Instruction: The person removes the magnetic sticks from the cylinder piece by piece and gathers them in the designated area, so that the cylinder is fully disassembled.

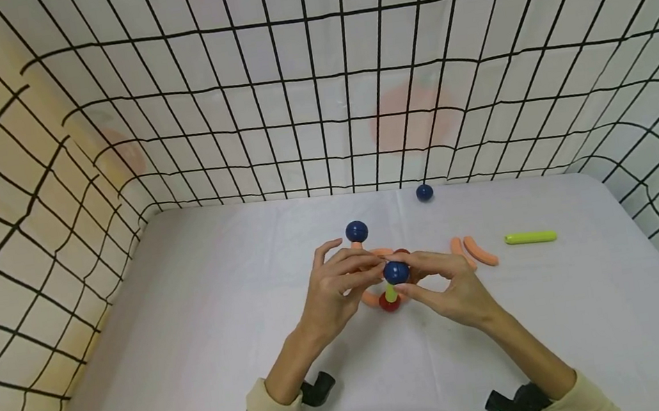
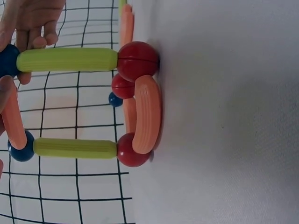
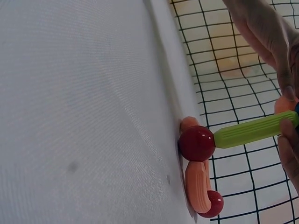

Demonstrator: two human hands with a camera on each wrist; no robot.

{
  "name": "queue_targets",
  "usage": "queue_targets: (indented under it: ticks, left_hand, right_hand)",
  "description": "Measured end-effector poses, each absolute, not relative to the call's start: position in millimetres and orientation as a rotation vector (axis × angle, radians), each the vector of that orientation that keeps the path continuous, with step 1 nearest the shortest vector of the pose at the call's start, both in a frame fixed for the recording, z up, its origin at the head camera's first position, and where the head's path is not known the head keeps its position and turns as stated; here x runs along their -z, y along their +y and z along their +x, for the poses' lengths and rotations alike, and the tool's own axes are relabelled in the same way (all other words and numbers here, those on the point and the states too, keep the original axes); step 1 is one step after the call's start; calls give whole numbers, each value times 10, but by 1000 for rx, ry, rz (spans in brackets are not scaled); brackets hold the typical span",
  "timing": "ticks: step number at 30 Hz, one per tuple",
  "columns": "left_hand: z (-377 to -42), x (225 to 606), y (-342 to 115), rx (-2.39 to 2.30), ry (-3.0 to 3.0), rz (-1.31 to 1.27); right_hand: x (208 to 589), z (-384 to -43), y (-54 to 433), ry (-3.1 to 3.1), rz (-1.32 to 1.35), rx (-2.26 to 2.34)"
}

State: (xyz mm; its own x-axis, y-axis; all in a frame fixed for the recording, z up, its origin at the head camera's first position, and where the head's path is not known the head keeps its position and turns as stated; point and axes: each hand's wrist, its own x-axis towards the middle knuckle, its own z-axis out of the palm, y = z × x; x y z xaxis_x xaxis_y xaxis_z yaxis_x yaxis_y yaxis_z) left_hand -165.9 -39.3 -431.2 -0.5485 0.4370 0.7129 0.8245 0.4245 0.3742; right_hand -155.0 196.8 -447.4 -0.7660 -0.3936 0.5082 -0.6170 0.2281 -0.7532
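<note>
A ball-and-stick construction stands upright on the table, with red balls [image 2: 138,60] and curved orange sticks [image 2: 148,114] forming its base. Upright green sticks [image 2: 74,148] rise from red balls to a near blue ball [image 1: 396,272] and a far blue ball [image 1: 356,231]. My right hand [image 1: 451,287] pinches the near blue ball between thumb and fingers. An orange stick [image 2: 14,122] spans the two blue balls, and my left hand [image 1: 335,292] pinches it close to the near ball. In the head view the hands hide much of the construction.
To the right on the white table [image 1: 207,321] lie two loose orange sticks [image 1: 480,252] and a green stick [image 1: 530,238]. A loose blue ball [image 1: 425,193] sits at the back edge. Black wire mesh [image 1: 318,123] encloses the back and sides.
</note>
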Motion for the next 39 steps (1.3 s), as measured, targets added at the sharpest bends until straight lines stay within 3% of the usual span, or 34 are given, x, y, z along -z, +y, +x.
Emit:
queue_targets:
  ticks: [39]
  left_hand:
    - [-1739,4342,-472,1005,-2159,-1149]
  right_hand:
    - [4492,-1562,1981,-2279,960,-1496]
